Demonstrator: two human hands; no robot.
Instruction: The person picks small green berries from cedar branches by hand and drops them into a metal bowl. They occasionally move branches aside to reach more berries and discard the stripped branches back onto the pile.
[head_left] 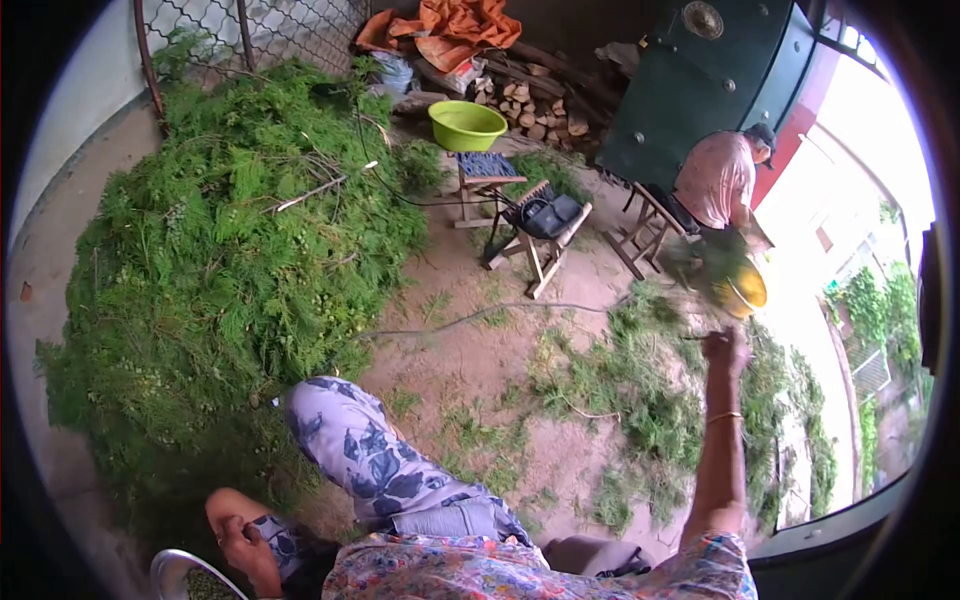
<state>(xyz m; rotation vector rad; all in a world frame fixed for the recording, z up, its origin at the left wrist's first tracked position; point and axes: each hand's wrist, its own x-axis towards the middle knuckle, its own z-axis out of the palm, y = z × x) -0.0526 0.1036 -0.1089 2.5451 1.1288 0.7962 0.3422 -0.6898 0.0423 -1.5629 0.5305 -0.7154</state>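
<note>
My left hand (248, 552) rests low by my bent leg, its fingers curled round something dark that I cannot make out. Just beside it is a metal bowl (172, 562) with small green bits in it. My right arm is stretched far forward over cut green branches (650, 400) on the ground. At its end my right hand (728, 350) is smeared by motion, and a thin dark sliver shows at its left side. A large heap of leafy green branches (240, 240) lies on the left, in front of my patterned trouser leg (370, 455).
Another person (715, 185) sits bent over a yellow bowl (745, 290) at the right. Wooden folding stools (485, 170) stand in the middle, one bearing a black bag (548, 212). Behind are a lime-green basin (467, 125), stacked firewood (530, 110) and a cable (480, 312) crossing the floor.
</note>
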